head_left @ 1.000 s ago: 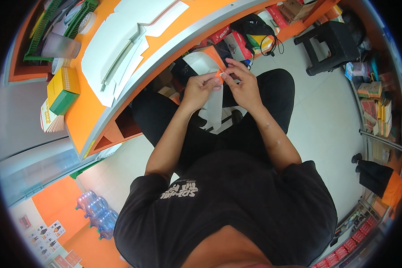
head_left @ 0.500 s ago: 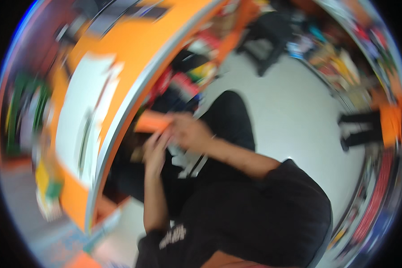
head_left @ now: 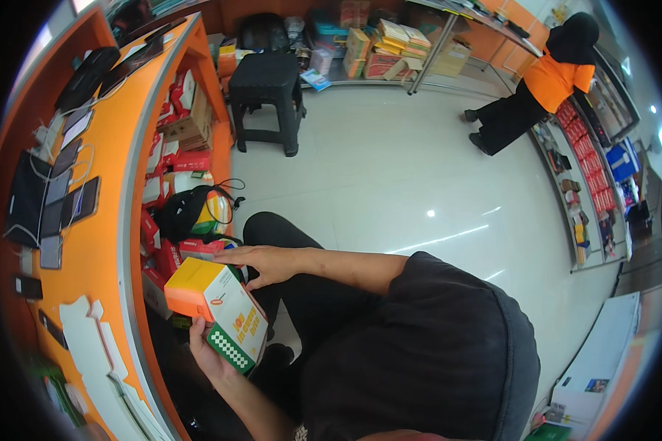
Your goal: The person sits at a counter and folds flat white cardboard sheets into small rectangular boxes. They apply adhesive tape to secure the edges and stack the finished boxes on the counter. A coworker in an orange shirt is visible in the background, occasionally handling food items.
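Observation:
Between my two hands is a cardboard box (head_left: pixel 235 312) in white, yellow, orange and green, held tilted over my lap beside the counter's edge. My left hand (head_left: pixel 212 354) grips its lower near corner, with the thumb against the orange side. My right hand (head_left: pixel 266 263) holds the far upper edge, its fingers reaching past the yellow face. Some of the right fingertips are hidden behind the box.
To my left runs an orange counter (head_left: pixel 110 242) with several phones (head_left: pixel 59 209) and cables. Red boxes and a black bag (head_left: pixel 187 213) fill the shelf below. A black stool (head_left: pixel 268 95) stands ahead. Far right, a person in orange (head_left: pixel 555 81) stands by stocked shelves (head_left: pixel 577 176).
The view has swung and sharpened from a blur. Only a smeared orange patch showed at my close-set hands; now the whole box shows, with my hands farther apart on it.

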Action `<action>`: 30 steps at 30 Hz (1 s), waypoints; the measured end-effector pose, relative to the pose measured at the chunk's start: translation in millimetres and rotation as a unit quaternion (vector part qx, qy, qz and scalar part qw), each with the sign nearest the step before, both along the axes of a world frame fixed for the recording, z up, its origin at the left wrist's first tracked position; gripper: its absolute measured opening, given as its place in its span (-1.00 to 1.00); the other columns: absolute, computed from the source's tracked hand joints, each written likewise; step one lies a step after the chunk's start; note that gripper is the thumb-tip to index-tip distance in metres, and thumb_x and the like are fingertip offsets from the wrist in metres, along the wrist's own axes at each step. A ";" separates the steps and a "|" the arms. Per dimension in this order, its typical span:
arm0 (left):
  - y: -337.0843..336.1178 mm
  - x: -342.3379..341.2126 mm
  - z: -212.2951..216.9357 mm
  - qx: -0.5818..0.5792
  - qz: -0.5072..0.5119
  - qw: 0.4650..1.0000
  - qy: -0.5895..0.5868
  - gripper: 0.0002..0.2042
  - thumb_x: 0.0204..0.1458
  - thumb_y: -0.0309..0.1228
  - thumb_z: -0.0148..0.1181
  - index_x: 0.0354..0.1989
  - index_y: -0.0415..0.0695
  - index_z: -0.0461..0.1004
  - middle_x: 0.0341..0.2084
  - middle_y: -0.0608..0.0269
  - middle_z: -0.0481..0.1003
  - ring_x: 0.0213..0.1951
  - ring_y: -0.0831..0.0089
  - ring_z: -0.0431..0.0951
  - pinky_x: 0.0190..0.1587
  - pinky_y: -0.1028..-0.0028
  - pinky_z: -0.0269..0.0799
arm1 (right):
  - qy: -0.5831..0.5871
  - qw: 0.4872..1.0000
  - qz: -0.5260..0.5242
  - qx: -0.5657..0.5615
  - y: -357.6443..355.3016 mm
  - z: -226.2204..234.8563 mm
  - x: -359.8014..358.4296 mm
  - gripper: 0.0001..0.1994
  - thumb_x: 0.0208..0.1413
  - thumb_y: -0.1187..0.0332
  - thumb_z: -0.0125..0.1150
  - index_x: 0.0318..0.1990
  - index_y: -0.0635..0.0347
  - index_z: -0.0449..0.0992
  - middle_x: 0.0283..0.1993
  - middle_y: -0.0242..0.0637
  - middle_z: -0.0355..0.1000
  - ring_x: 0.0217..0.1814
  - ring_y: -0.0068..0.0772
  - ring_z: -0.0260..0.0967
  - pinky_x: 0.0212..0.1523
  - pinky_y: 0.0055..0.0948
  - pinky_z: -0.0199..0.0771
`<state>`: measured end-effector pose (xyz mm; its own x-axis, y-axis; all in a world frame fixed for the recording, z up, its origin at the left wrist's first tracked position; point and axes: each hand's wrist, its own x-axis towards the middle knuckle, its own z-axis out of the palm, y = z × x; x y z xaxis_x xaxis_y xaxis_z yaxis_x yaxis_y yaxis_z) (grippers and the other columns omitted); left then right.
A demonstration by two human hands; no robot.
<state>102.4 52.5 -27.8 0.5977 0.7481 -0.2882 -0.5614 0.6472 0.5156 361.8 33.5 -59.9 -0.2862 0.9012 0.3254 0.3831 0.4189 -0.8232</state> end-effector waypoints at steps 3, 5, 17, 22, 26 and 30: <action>3.0 4.0 -4.1 0.002 -0.032 0.999 0.011 -0.60 0.22 -0.28 0.04 0.17 -0.22 0.39 0.12 0.05 0.46 0.15 0.16 0.46 0.25 0.10 0.30 | 0.183 0.975 0.066 -0.108 7.5 -28.9 15.8 -0.37 0.00 0.61 0.27 0.29 0.26 0.26 0.27 -0.13 0.35 0.35 -0.24 0.27 0.38 -0.30 0.22; 1.1 -2.8 3.1 -0.009 -0.064 0.998 0.013 -0.58 0.20 -0.31 0.03 0.21 -0.20 0.33 0.15 0.00 0.43 0.20 0.13 0.41 0.29 0.09 0.24 | 0.277 0.941 0.109 -0.160 16.2 -39.0 19.1 -0.54 0.04 0.69 0.12 0.15 0.30 0.35 0.12 -0.19 0.43 0.26 -0.44 0.33 0.34 -0.37 0.26; 29.4 13.5 -17.6 -0.059 -0.170 0.977 -0.112 -0.53 0.22 -0.26 -0.10 0.26 -0.21 0.31 0.24 0.00 0.36 0.25 0.10 0.37 0.30 -0.03 0.21 | 0.098 0.992 -0.049 0.065 -29.7 28.1 49.3 -0.10 -0.01 0.24 0.43 0.46 0.09 0.03 0.50 0.00 0.00 0.54 0.05 -0.07 0.46 -0.10 -0.02; 25.2 32.1 -9.1 -0.086 -0.259 0.960 -0.058 -0.46 0.22 -0.15 -0.12 0.32 -0.16 0.25 0.29 0.01 0.31 0.30 0.10 0.32 0.32 -0.05 0.18 | -0.046 0.960 -0.191 0.200 -25.3 35.8 54.4 -0.43 0.14 0.21 0.25 0.28 0.13 0.25 0.33 -0.07 0.26 0.42 -0.04 0.14 0.43 0.03 -0.10; 24.1 40.6 -24.7 -0.238 -0.253 0.903 -0.252 -0.40 0.23 -0.20 -0.07 0.42 -0.17 0.05 0.41 0.08 0.11 0.38 0.17 0.16 0.40 0.12 0.06 | -0.002 0.960 -0.245 0.133 -23.3 34.3 40.0 -0.60 0.18 0.19 0.18 0.10 0.13 0.31 -0.06 -0.12 0.50 -0.02 0.02 0.47 0.02 -0.01 0.39; -21.0 92.6 -24.2 0.269 -0.008 0.959 0.087 -0.43 0.23 -0.32 0.03 0.35 -0.27 0.05 0.28 -0.03 0.19 0.31 0.22 0.24 0.31 0.29 0.20 | -0.111 0.956 -0.269 -0.043 -29.3 50.4 13.8 -0.62 0.20 0.11 0.12 0.01 0.16 0.31 -0.37 -0.06 0.53 -0.46 0.12 0.50 -0.43 -0.02 0.48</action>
<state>195.0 31.5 -52.0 0.5874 0.8083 0.0403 -0.4290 0.2688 0.8624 375.7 4.2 -9.4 0.1722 0.9580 0.2294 0.6929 0.0477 -0.7194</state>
